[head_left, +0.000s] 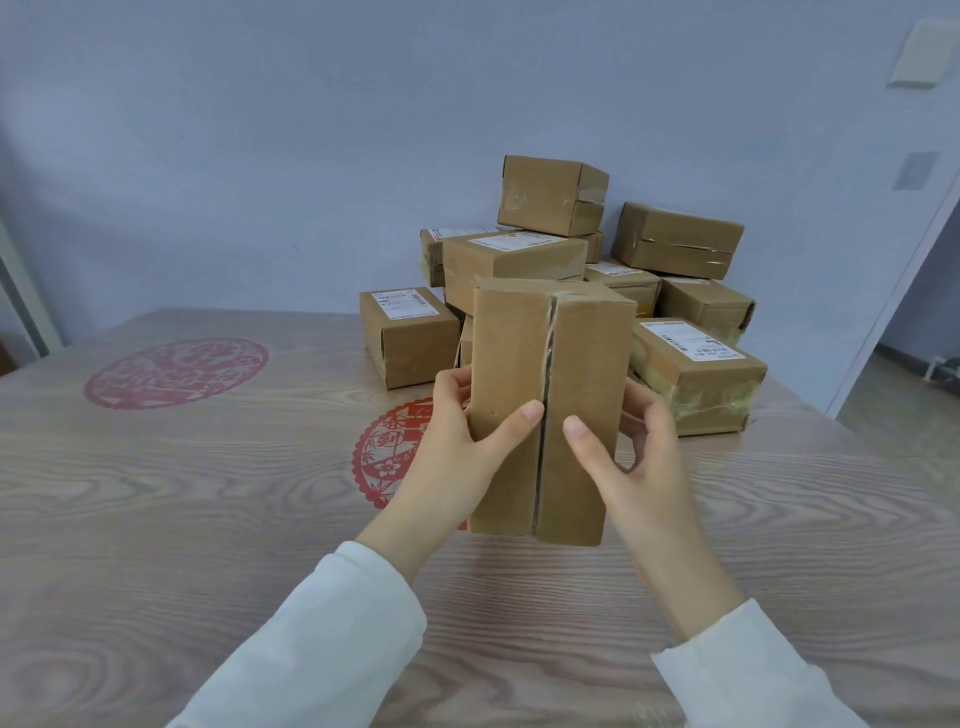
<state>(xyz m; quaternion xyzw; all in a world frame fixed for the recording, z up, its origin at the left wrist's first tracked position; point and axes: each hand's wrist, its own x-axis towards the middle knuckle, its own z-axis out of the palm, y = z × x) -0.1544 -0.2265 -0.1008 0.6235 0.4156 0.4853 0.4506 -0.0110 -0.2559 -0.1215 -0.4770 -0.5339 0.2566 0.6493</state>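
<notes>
While both thumbs sit on either side of its split centre seam (545, 364), the tall brown cardboard box (582, 374) is held upright in the air just above the pale wood-grain worktop (208, 519), in front of a pile of taped brown parcels (675, 244). The left hand (457, 436) grips the box's left edge, fingers curled behind and thumb on the front; the right hand (639, 457) clasps the right edge likewise. The step looks like prising the 2 flaps apart: press each thumb close to the seam, pull outward evenly, and brace the curled fingers behind so the box neither twists nor drops.
</notes>
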